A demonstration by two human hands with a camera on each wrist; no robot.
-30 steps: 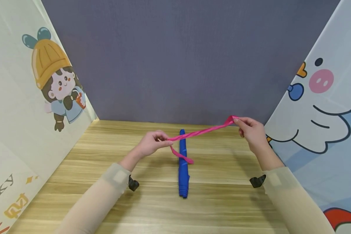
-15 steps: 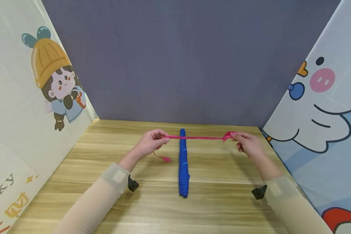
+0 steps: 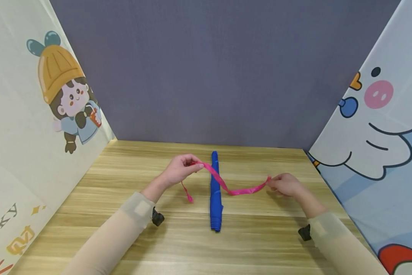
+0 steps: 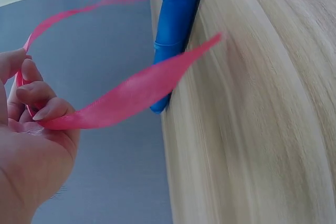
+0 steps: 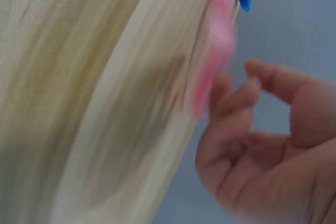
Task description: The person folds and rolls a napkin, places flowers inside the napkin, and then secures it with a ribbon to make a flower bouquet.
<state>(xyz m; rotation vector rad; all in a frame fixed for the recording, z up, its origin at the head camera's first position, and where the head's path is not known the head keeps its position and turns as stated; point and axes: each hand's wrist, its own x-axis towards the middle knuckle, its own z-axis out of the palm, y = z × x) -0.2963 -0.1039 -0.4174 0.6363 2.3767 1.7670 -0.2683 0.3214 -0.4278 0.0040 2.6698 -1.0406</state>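
Observation:
A pink ribbon sags between my two hands, crossing in front of a long, tightly rolled blue bundle on the table. My left hand pinches the ribbon between thumb and fingers. From the left palm the ribbon's short tail hangs free. My right hand is at the ribbon's other end, low over the table. In the right wrist view the right thumb stands apart from the fingers, and the blurred ribbon end lies beside the fingertips, not between them.
The wood-grain table backs onto a grey-purple panel. White cartoon-printed panels border it at left and right. The blue bundle lies lengthwise near the table's middle.
The ribbon was twisted and stretched taut; it now droops in a curve. My right hand has come down towards the table and its thumb is parted from its fingers. The left hand has barely moved.

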